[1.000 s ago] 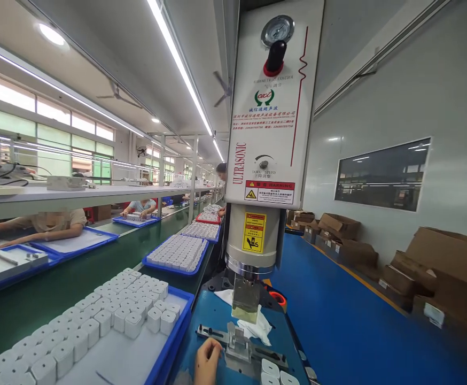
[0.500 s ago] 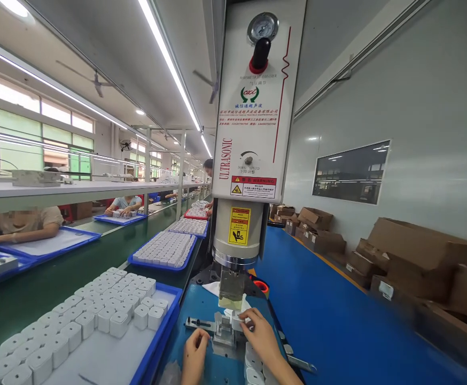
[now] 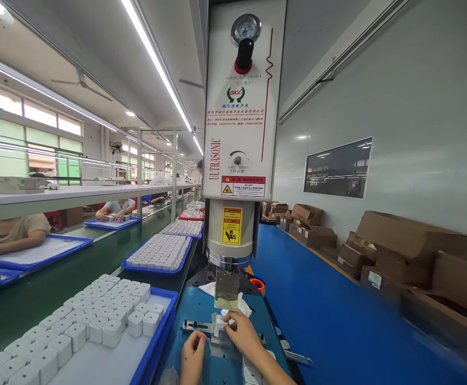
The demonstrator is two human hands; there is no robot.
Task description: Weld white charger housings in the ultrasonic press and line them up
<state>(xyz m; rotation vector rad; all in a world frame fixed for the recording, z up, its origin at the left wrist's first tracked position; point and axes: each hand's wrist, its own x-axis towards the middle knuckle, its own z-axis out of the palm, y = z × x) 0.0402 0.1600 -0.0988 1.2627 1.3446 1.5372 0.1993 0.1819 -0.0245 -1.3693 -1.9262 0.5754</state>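
Note:
Under the ultrasonic welder's metal horn [image 3: 227, 289], a metal fixture [image 3: 222, 347] is mounted on the blue base plate [image 3: 201, 307]. My right hand [image 3: 241, 334] grips a small white plastic housing [image 3: 219, 322] between thumb and fingers, right at the top of the fixture. Its lower part is hidden, so I cannot tell how deep it sits. To the left of the fixture is my left hand [image 3: 193, 353], its fingers curled in and thumb against the index finger; whatever they may hold is hidden. More white housings [image 3: 253, 371] stand beneath my right forearm.
At left, a blue-rimmed tray [image 3: 157, 334] carries rows of white cube housings [image 3: 61, 342]. Further trays [image 3: 157, 254] line the green conveyor [image 3: 109, 251]. A wrench [image 3: 297, 357] and orange tape roll [image 3: 257, 284] lie beside the welder. Cardboard boxes [image 3: 410, 235] line the wall. Co-workers sit across.
My right hand has moved left, bringing the white housing from the fixture's right side onto its top. My left hand stays nearly in place. The whole view has shifted slightly.

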